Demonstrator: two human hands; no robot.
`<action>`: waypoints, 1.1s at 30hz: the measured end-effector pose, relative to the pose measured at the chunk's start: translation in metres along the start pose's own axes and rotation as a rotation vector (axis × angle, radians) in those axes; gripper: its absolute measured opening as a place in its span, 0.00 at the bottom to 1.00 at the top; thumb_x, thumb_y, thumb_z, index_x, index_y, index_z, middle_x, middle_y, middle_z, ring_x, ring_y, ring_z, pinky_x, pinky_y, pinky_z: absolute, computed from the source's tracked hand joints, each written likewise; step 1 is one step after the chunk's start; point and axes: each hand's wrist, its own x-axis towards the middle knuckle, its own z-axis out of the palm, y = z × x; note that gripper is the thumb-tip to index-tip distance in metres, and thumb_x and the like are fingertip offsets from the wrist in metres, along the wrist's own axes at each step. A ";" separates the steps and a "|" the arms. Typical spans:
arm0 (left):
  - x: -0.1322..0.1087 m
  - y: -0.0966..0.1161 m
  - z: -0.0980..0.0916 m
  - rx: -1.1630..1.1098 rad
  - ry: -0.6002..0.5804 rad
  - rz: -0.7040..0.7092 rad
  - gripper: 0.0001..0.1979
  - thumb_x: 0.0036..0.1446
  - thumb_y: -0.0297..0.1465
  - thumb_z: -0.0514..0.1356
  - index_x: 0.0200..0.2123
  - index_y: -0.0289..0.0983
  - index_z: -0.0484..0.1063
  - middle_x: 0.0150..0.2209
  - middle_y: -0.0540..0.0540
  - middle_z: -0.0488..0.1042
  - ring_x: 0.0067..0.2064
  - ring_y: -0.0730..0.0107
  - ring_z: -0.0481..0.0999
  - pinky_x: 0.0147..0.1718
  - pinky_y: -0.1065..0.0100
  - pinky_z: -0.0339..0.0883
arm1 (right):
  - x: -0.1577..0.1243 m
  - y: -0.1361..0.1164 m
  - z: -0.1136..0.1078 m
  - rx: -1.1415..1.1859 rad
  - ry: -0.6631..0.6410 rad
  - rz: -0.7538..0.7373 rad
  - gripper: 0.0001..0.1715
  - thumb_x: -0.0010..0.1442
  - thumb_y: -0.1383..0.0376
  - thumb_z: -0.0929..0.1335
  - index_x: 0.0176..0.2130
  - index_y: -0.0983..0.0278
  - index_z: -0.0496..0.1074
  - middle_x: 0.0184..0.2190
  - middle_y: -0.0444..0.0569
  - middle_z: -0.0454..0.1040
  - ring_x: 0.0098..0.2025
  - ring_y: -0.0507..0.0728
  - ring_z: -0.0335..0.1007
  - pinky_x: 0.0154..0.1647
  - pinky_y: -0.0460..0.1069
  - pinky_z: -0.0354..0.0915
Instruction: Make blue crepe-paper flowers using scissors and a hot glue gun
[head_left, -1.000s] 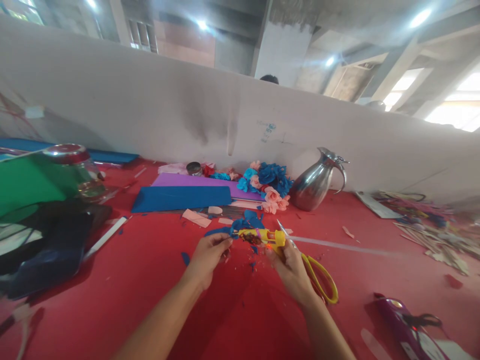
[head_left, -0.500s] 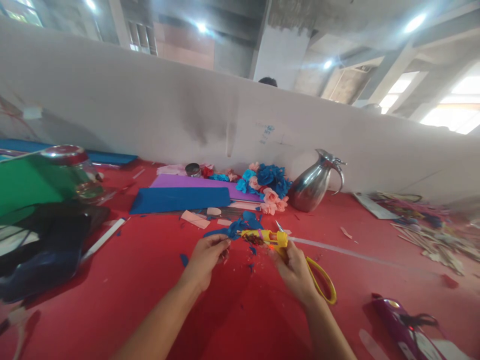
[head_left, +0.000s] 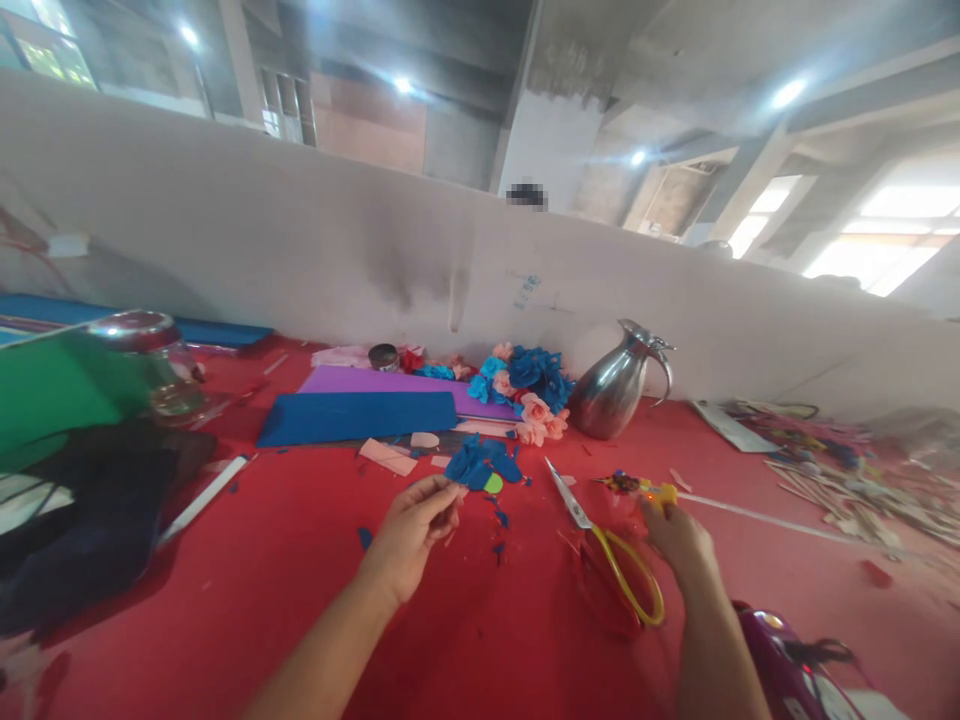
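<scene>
My left hand is closed in a pinch on a blue paper flower piece with a small green disc, held just above the red table. Off to the right, my right hand grips a yellow glue gun whose nozzle points left, low over the table. Yellow-handled scissors lie flat on the table between my two hands, blades pointing away from me. Small blue paper scraps are scattered under the flower piece.
A steel jug stands by the white partition, beside a heap of blue and pink paper flowers. Blue and purple foam sheets lie at the back. Green and dark material at left, wooden sticks at right, a purple device near me.
My right hand has carried the glue gun away from the flower piece to the right, uncovering the scissors. My left hand still holds the blue piece. The camera has tilted slightly.
</scene>
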 end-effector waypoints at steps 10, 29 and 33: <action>-0.007 -0.001 0.008 0.045 -0.073 0.015 0.14 0.38 0.37 0.71 0.22 0.36 0.72 0.19 0.53 0.68 0.21 0.79 0.65 0.22 0.75 0.55 | -0.103 -0.134 0.014 0.882 -0.404 -0.516 0.13 0.54 0.58 0.66 0.32 0.61 0.78 0.30 0.50 0.79 0.35 0.60 0.73 0.40 0.54 0.66; -0.008 -0.016 0.014 0.278 -0.059 0.078 0.09 0.46 0.36 0.65 0.27 0.36 0.74 0.20 0.52 0.68 0.23 0.75 0.65 0.24 0.72 0.57 | -0.135 -0.144 0.031 1.495 -0.754 -0.278 0.12 0.52 0.58 0.71 0.35 0.63 0.80 0.29 0.47 0.78 0.33 0.56 0.73 0.41 0.50 0.66; -0.011 -0.015 0.017 0.351 -0.046 0.142 0.10 0.49 0.37 0.63 0.28 0.36 0.74 0.21 0.53 0.68 0.25 0.73 0.65 0.26 0.72 0.58 | -0.136 -0.144 0.032 1.521 -0.727 -0.224 0.11 0.50 0.59 0.72 0.32 0.63 0.80 0.27 0.46 0.78 0.32 0.54 0.72 0.38 0.49 0.66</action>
